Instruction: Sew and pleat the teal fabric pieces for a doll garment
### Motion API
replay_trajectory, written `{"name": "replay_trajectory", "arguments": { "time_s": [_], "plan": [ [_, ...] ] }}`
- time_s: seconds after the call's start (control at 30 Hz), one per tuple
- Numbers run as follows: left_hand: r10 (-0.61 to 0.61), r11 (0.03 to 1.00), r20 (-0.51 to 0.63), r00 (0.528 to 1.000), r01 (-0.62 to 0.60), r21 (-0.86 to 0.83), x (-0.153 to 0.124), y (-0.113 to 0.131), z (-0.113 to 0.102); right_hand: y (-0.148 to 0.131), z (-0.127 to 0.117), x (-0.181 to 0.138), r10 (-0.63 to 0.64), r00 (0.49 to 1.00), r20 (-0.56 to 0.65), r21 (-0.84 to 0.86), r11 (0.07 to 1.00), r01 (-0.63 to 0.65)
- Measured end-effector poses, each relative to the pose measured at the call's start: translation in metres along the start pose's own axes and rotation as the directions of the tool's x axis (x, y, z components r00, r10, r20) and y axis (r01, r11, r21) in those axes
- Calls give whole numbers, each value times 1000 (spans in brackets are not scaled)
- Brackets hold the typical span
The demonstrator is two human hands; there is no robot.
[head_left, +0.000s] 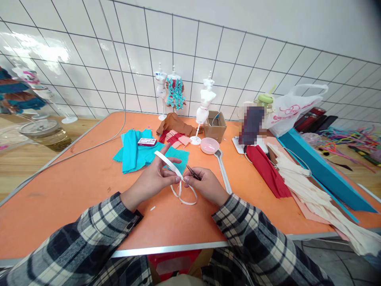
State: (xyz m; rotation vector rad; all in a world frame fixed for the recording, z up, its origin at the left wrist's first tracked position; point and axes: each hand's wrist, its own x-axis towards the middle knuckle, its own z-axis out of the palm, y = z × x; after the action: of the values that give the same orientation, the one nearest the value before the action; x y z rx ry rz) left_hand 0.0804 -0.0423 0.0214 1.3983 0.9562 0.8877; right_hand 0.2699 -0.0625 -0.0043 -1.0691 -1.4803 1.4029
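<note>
A narrow white strip passes between my two hands and hangs in a loop over the orange table. My left hand pinches it between thumb and fingers, with the forefinger stretched upward. In my right hand, thumb and forefinger grip the strip's lower part. The same hand also keeps a small dark pointed tool, tips up to the left; its handles are hidden in the palm. Just beyond my hands lies turquoise crepe paper with a small white and dark red box on it.
White mini dress forms stand at the back, one dressed in turquoise. Near them are a pink bowl, a cardboard box and brown paper. Red paper and cream paper lie right. A cable crosses the left.
</note>
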Motion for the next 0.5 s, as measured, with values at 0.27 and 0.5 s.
{"name": "replay_trajectory", "arguments": {
  "time_s": [0.27, 0.5],
  "plan": [
    [-48, 999, 18, 999, 48, -9, -1, 2, 3, -1, 4, -2, -51, 997, -53, -101, 994, 46],
    [-69, 995, 40, 997, 72, -69, -3, 6, 4, -3, 5, -3, -93, 993, -66, -159, 984, 81]
  ]
}}
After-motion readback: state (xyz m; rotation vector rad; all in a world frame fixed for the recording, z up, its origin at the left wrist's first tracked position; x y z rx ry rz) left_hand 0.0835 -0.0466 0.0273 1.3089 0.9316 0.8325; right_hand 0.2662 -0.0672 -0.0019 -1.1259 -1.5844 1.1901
